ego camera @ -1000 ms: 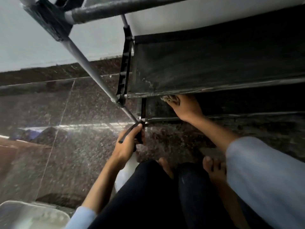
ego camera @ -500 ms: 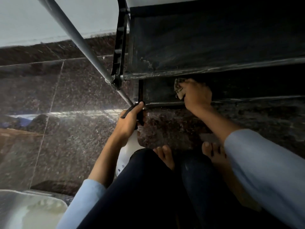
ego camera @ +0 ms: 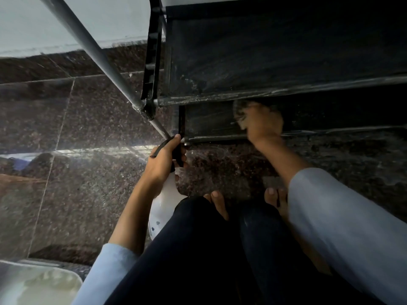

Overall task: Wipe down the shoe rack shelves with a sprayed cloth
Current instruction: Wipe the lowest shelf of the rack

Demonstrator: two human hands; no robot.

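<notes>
Right hand (ego camera: 261,121) clenched round cloth (ego camera: 239,108) on bottom shelf (ego camera: 211,124), frame centre. Left hand (ego camera: 164,160) grasping spray bottle (ego camera: 164,204). Risk: accidental trigger squeeze wets floor (ego camera: 88,172); light rack shifts.

Dark brown speckled granite floor (ego camera: 92,194), polished, w/ thin pale grout lines crossing it; a bright streak of reflected light runs across the tiles at mid-left. Along the top-left, a pale grey-white wall (ego camera: 44,25) meets the floor via a dark granite skirting strip (ego camera: 55,64). Bottom-left corner: white plastic tub (ego camera: 33,285), rounded rim, only partly in frame, contents blurred, can't tell what's inside. Person's legs in dark navy trousers (ego camera: 198,249) fill the bottom centre, knees bent. Two bare feet (ego camera: 217,203) show just beyond the knees, toes on the granite, near each other. Light blue sleeves (ego camera: 343,234) at both lower edges.
</notes>
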